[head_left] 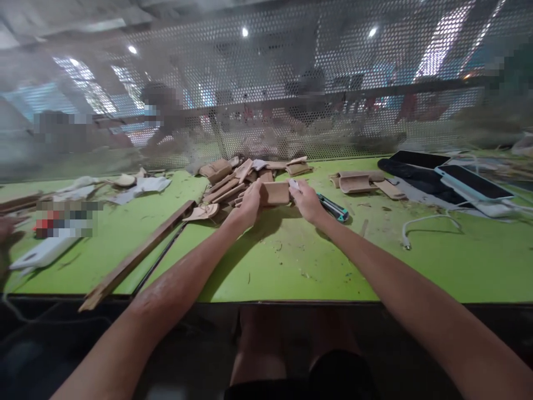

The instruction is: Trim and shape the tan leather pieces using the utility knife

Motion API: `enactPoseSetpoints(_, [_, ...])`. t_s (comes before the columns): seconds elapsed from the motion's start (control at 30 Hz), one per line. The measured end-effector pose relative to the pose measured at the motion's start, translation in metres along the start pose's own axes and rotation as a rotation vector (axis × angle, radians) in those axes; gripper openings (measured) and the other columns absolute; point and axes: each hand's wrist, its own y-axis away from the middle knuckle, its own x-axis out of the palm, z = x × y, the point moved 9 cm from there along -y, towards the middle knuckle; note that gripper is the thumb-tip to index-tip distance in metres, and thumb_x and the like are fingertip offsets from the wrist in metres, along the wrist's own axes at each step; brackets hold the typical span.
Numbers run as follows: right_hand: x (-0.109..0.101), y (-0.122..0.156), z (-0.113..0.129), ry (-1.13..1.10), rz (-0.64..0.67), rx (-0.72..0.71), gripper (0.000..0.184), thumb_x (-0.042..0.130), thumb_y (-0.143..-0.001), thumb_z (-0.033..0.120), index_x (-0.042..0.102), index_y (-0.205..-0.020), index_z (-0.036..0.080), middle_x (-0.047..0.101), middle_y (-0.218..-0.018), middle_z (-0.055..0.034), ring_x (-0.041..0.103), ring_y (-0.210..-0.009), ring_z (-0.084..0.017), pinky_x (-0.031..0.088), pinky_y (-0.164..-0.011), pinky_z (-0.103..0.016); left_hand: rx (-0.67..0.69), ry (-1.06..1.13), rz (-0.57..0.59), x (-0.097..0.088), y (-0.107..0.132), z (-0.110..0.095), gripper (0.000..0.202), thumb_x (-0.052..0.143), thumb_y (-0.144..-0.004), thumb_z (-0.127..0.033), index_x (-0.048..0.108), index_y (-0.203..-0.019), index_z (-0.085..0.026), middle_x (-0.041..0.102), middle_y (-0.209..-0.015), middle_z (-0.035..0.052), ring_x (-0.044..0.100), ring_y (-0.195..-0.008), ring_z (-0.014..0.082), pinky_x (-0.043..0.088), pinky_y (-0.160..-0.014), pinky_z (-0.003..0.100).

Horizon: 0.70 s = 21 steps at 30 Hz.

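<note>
Both my arms reach forward over a green table [291, 261]. My left hand [249, 204] and my right hand [306, 201] are closed on the two ends of a tan leather piece [275, 193], holding it just above the table. Behind it lies a heap of several similar tan leather pieces [227, 180]. A teal utility knife [333, 207] lies on the table right beside my right hand.
A long wooden strip [137, 255] lies diagonally at left. More leather pieces [360, 182] sit at right. Phones or tablets [472, 183] and a white cable [428, 222] lie far right. A perforated metal screen [291, 83] closes the back, with people behind it.
</note>
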Motion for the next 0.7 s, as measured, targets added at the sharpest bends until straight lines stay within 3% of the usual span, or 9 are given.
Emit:
enactPoseSetpoints(0.07, [-0.008,-0.002,-0.001,-0.026,-0.053,0.012,0.036,0.046,-0.096,0.044,0.067,-0.113,0.019,0.067,-0.105,-0.0097,0.061,-0.100,-0.025,0.050,-0.093,-0.041,-0.076,0.169,0.036,0.007,0.008,-0.003,0.042,0.051,-0.094,-0.062,0.056,-0.107,-0.022,0.065,-0.093,0.0069,0.065,-0.079,0.0173,0.061,-0.061,0.031])
enactPoseSetpoints(0.17, [-0.018,-0.004,0.008,-0.069,-0.089,-0.017,0.043,0.042,-0.098,0.045,0.065,-0.123,0.019,0.067,-0.116,-0.0112,0.061,-0.108,-0.025,0.048,-0.099,-0.041,-0.042,0.198,0.254,0.028,0.022,-0.024,0.037,0.071,-0.085,-0.049,0.060,-0.101,-0.017,0.067,-0.088,0.0065,0.066,-0.074,0.0147,0.063,-0.068,0.032])
enactPoseSetpoints(0.37, [-0.013,0.004,0.045,-0.012,-0.017,-0.180,0.040,0.040,-0.101,0.045,0.069,-0.120,0.024,0.065,-0.118,-0.0106,0.060,-0.113,-0.025,0.047,-0.104,-0.043,0.047,0.055,0.532,0.048,0.036,-0.040,0.039,0.075,-0.080,-0.036,0.065,-0.111,-0.014,0.073,-0.088,0.0092,0.071,-0.071,0.0177,0.059,-0.065,0.030])
enactPoseSetpoints(0.5, [-0.003,0.012,0.073,0.066,0.048,-0.322,0.041,0.039,-0.102,0.039,0.068,-0.126,0.024,0.061,-0.119,-0.0112,0.059,-0.115,-0.026,0.047,-0.107,-0.045,0.177,-0.098,0.553,0.049,0.037,-0.052,0.032,0.073,-0.078,-0.030,0.066,-0.106,-0.016,0.073,-0.092,0.0083,0.070,-0.079,0.0181,0.056,-0.067,0.028])
enactPoseSetpoints(0.7, [0.013,0.026,0.101,0.143,0.155,-0.446,0.043,0.037,-0.102,0.031,0.064,-0.135,0.029,0.058,-0.127,-0.0113,0.054,-0.121,-0.027,0.046,-0.108,-0.049,0.285,-0.256,0.413,0.049,0.040,-0.068,0.009,0.065,-0.074,-0.019,0.059,-0.081,-0.017,0.061,-0.071,0.0022,0.054,-0.064,0.0135,0.044,-0.055,0.026])
